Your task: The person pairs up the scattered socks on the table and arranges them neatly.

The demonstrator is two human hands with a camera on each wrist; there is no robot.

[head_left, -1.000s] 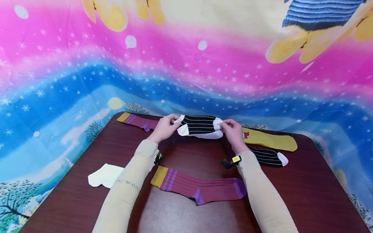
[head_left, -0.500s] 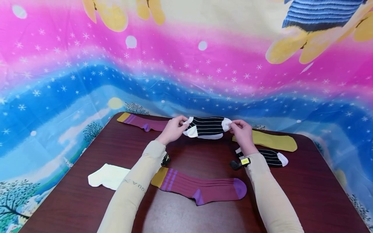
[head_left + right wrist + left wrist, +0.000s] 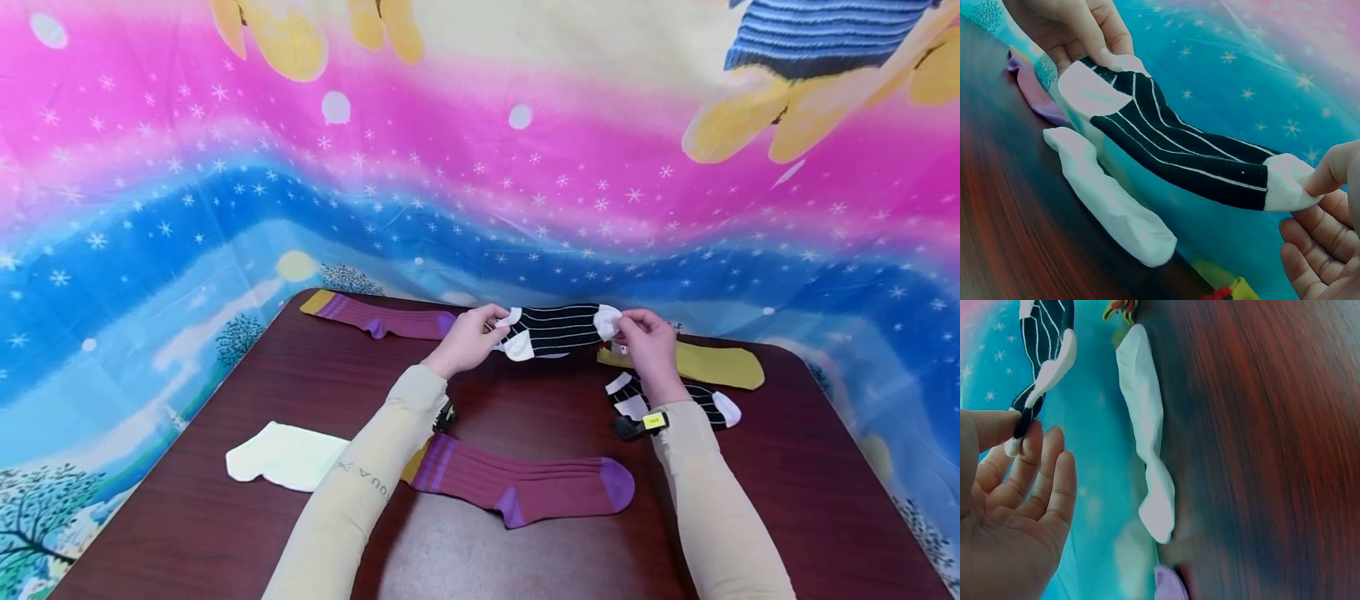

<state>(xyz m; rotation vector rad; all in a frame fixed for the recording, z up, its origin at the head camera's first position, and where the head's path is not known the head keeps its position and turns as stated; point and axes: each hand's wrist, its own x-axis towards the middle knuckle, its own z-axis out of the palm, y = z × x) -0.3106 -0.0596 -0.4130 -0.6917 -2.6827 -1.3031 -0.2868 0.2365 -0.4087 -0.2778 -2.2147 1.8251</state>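
Note:
A black ankle sock (image 3: 561, 327) with thin white stripes, white heel and white toe is stretched sideways between both hands above the far part of the table. My left hand (image 3: 471, 335) pinches its cuff end between thumb and index finger; the other fingers extend loosely in the left wrist view. At the other end, the white toe is pinched by my right hand (image 3: 651, 343). Under the held sock, a white sock (image 3: 1116, 200) lies along the table's back edge. A matching striped sock (image 3: 712, 406) lies by the right wrist, partly covered by the forearm and wrist camera.
On the dark wooden table (image 3: 525, 558) a maroon sock (image 3: 555, 487) lies near the front. Another maroon sock (image 3: 390, 318) is at the back left, a white sock (image 3: 281, 457) at left, a mustard sock (image 3: 720, 365) at back right. A printed cloth (image 3: 480, 208) hangs behind.
Both hands have moved right together, carrying the stretched striped sock with them. The back-left maroon sock's purple toe has come into view, and more of the other striped sock shows.

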